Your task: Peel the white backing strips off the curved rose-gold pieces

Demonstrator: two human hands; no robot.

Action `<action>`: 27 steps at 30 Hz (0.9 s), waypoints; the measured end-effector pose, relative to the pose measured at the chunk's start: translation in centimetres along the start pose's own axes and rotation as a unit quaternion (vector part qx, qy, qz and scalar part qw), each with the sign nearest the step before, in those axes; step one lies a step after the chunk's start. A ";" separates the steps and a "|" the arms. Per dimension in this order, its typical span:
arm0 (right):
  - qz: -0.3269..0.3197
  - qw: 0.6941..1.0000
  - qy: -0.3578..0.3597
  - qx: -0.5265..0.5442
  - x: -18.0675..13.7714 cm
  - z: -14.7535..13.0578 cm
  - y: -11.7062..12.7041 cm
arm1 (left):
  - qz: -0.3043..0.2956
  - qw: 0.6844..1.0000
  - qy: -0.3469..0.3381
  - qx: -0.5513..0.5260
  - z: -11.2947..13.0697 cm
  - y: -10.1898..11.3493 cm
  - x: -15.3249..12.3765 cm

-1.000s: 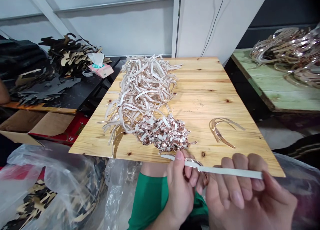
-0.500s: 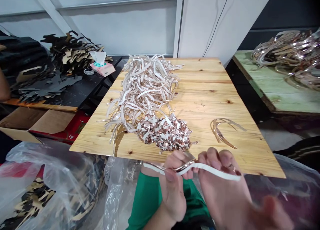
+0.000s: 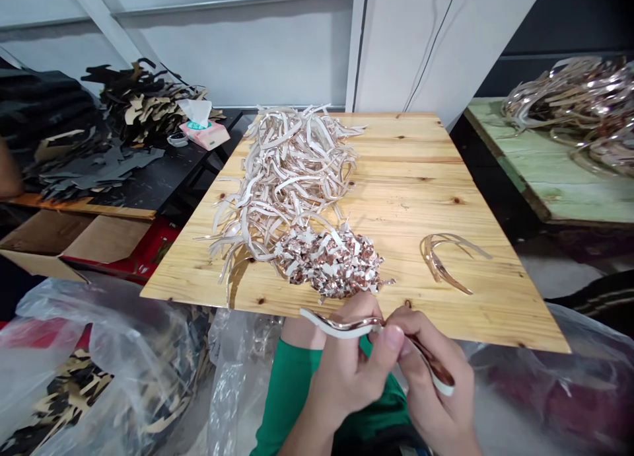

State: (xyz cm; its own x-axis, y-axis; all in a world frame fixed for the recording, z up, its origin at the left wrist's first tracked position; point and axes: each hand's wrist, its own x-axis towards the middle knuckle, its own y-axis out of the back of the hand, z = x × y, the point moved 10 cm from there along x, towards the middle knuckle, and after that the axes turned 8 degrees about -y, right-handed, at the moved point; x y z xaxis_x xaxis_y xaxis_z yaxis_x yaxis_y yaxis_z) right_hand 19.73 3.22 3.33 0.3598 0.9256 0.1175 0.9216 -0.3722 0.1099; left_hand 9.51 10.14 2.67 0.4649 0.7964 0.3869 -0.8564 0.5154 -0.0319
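Both my hands pinch one narrow strip [image 3: 341, 328], shiny rose-gold on one face and white on the other, just off the table's front edge. My left hand [image 3: 354, 370] grips it near the middle, and one end sticks out to the left. Close beside it, my right hand [image 3: 433, 370] holds the other part, whose end hangs down over the palm. Beyond my hands lies a heap of small rose-gold and white scraps [image 3: 331, 261]. A large tangle of similar strips [image 3: 292, 165] spreads behind that. A few loose strips [image 3: 446, 261] lie to the right.
The wooden table [image 3: 406, 205] fills the middle. Left stands a dark table with black and tan cut pieces [image 3: 143, 106] and a tissue box [image 3: 205, 133]; an open carton [image 3: 74, 238] is below. Plastic bags [image 3: 123, 350] flank my legs. More shiny strips [image 3: 584, 106] lie on a green table right.
My right hand has turned and closed in beside my left hand, fingers now pinching the strip. The strip's right part has swung downward. The heaps on the table have stayed put.
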 end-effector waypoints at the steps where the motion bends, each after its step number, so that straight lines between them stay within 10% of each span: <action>1: -0.004 1.000 0.000 0.004 0.0 0.0 -0.1 | -0.011 1.000 0.011 0.006 -0.1 -0.1 0.1; 27: 0.033 0.907 -0.078 0.412 2.0 -0.1 0.1 | 0.088 0.975 0.038 -0.200 -1.6 -1.4 -1.3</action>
State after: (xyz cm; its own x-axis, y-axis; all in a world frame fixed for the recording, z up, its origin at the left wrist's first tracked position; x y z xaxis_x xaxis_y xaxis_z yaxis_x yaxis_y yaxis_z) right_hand 20.50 5.02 3.69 0.3761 0.9252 -0.0510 0.6695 -0.3093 -0.6754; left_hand 10.43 8.88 0.74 0.3468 0.8970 0.2742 -0.7751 0.4387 -0.4547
